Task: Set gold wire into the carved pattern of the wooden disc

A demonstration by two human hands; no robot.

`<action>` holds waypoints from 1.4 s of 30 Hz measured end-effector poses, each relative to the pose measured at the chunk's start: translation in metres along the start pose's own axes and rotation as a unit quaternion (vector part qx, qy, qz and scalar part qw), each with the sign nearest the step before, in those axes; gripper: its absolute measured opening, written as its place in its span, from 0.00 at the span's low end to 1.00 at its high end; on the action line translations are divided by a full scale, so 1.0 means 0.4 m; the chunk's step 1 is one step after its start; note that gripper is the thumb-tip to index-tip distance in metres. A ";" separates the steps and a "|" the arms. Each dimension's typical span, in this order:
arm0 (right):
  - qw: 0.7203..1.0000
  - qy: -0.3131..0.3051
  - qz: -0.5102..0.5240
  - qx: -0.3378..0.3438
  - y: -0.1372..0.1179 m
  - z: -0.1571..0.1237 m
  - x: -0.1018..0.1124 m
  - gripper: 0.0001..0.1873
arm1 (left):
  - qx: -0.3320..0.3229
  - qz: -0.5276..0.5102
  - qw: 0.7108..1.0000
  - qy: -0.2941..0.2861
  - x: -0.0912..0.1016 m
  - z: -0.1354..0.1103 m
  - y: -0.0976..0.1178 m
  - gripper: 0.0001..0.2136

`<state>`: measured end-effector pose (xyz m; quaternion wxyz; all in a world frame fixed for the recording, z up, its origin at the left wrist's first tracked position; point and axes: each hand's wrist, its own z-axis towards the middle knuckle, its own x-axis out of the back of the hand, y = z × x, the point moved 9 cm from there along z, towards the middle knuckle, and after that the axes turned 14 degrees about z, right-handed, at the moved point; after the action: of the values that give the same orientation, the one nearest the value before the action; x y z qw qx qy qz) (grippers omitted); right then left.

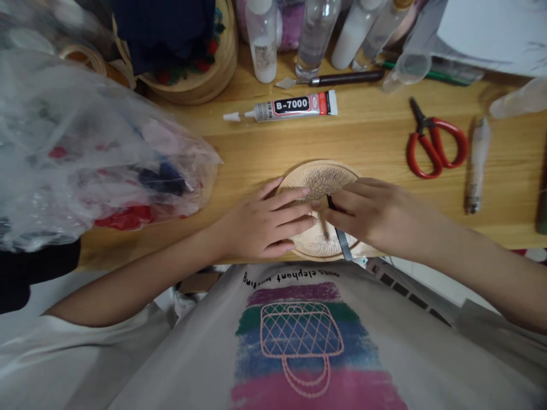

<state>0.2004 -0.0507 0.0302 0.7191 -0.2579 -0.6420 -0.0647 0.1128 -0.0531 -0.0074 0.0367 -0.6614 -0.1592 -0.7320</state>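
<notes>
A round tan disc (318,177) with a line-drawn flower pattern lies flat on the wooden table (367,136), near its front edge. My left hand (265,223) rests on the disc's left half, fingers flat and pressing it down. My right hand (371,215) covers the right half and pinches a thin dark metal tool (341,233), whose tip touches the disc's middle. The tool's flat grey end sticks out below my fingers. Much of the pattern is hidden under both hands.
A B-7000 glue tube (290,106) lies behind the disc. Red scissors (433,145) and a slim pen-like tool (476,165) lie to the right. Several bottles (314,34) and a spatula tool (337,80) stand at the back. A plastic bag of fabric (85,154) fills the left.
</notes>
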 end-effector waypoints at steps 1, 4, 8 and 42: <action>1.000 -0.002 0.000 -0.001 0.001 0.000 -0.001 0.15 | -0.001 0.003 1.000 0.000 0.000 0.000 0.000 0.20; 1.000 -0.007 -0.001 -0.006 0.003 -0.002 -0.004 0.16 | -0.001 0.007 1.000 -0.003 0.000 0.001 0.000 0.19; 1.000 -0.017 -0.002 -0.010 0.005 -0.006 -0.010 0.16 | 0.001 0.002 1.000 -0.005 0.000 0.001 -0.001 0.20; 0.973 0.040 0.040 -0.225 0.036 -0.070 0.001 0.16 | -0.024 -0.007 1.000 0.005 0.004 0.005 -0.007 0.19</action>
<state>0.2315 -0.0509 0.0252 0.6693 -0.4362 -0.5711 -0.1890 0.1137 -0.0496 -0.0060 0.0160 -0.6573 -0.1462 -0.7392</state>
